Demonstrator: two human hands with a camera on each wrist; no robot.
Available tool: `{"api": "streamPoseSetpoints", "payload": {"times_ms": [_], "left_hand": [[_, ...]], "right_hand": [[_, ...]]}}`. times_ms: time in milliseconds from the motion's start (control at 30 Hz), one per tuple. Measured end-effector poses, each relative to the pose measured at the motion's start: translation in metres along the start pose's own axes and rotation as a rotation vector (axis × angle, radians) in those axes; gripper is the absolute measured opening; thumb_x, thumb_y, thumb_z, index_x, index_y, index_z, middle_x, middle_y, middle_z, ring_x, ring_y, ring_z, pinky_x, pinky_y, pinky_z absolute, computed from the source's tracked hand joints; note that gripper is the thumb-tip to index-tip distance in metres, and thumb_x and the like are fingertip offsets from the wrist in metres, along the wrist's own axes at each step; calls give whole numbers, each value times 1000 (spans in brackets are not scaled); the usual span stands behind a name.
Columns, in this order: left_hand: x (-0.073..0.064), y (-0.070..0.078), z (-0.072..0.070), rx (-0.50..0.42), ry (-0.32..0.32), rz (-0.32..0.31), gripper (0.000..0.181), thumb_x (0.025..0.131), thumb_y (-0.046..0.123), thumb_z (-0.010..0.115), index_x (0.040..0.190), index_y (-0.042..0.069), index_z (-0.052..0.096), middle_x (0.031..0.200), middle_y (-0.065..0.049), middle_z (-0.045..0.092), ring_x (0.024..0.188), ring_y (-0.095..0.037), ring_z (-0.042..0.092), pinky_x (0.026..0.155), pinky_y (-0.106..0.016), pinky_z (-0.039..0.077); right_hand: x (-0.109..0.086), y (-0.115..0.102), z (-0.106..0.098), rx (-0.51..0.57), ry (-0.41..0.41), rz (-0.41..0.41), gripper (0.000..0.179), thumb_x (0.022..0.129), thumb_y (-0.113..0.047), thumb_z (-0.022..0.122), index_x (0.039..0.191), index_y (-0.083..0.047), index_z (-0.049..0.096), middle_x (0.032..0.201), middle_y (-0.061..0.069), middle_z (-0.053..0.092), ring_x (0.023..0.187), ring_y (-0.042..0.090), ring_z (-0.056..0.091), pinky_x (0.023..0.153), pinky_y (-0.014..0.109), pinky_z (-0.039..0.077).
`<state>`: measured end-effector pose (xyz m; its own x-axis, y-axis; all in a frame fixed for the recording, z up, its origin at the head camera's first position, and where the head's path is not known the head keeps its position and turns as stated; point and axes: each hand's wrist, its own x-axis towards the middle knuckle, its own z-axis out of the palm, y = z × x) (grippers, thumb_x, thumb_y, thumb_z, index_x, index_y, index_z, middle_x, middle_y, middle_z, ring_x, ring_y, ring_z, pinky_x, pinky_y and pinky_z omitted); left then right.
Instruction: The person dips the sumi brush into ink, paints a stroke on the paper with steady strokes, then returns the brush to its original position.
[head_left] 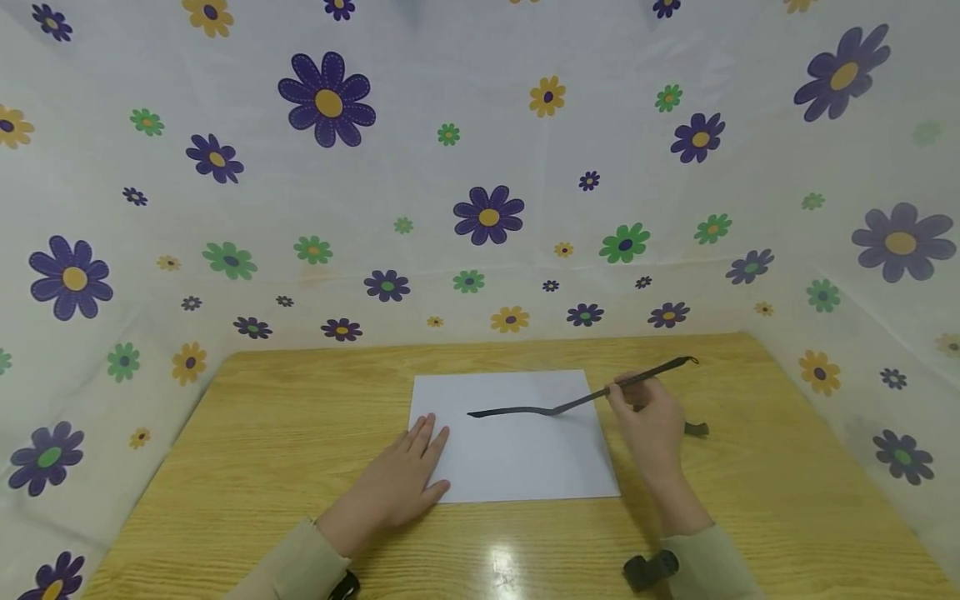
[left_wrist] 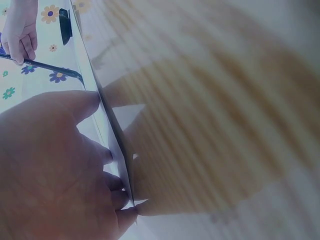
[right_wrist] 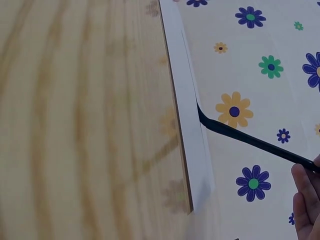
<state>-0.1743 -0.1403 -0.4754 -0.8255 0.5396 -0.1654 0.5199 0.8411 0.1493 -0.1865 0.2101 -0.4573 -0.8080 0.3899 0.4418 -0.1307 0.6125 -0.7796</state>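
A white sheet of paper (head_left: 525, 467) lies on the wooden table, with one dark, slightly wavy stroke (head_left: 510, 410) across its upper half. My left hand (head_left: 401, 479) rests on the sheet's left edge, fingers extended. In the left wrist view, that hand's thumb and fingertips (left_wrist: 92, 105) meet the paper's edge. My right hand (head_left: 652, 425) pinches a slim black ink brush (head_left: 585, 398) along its handle, which slants up to the right and ends in a small loop. The brush's bent tip (right_wrist: 201, 114) presses on the paper at the stroke's right end.
A small dark object (head_left: 696, 429) sits on the table (head_left: 757, 467) beyond my right hand, partly hidden by it. Flower-printed cloth (head_left: 420, 175) hangs behind the table and along both sides. Black wrist devices (head_left: 651, 571) sit at both sleeves.
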Motion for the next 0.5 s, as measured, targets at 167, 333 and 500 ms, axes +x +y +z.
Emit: {"api": "streamPoseSetpoints", "payload": {"times_ms": [167,333,500], "left_hand": [[1,0,-1,1,-4,6,74,108,44,56,165,0,34,174,-26,24,163,-40,25,132,-53,30],[0,1,-2,-6,-4,6,74,109,44,55,164,0,34,174,-27,23,163,-41,24,132,-54,29],[-2,1,-2,-3,-5,1,74,109,44,55,165,0,33,174,-26,23,164,-40,23,133,-51,29]], "right_hand": [[0,1,0,-7,-16,18,6,94,-4,75,99,-2,75,90,17,81,70,-13,57,59,12,44],[1,0,0,-7,-26,16,7,95,-3,73,101,-1,74,92,18,81,73,-7,61,61,11,45],[1,-2,0,-5,-23,-1,8,94,-3,75,102,-1,74,92,17,81,74,-9,58,61,12,43]]}}
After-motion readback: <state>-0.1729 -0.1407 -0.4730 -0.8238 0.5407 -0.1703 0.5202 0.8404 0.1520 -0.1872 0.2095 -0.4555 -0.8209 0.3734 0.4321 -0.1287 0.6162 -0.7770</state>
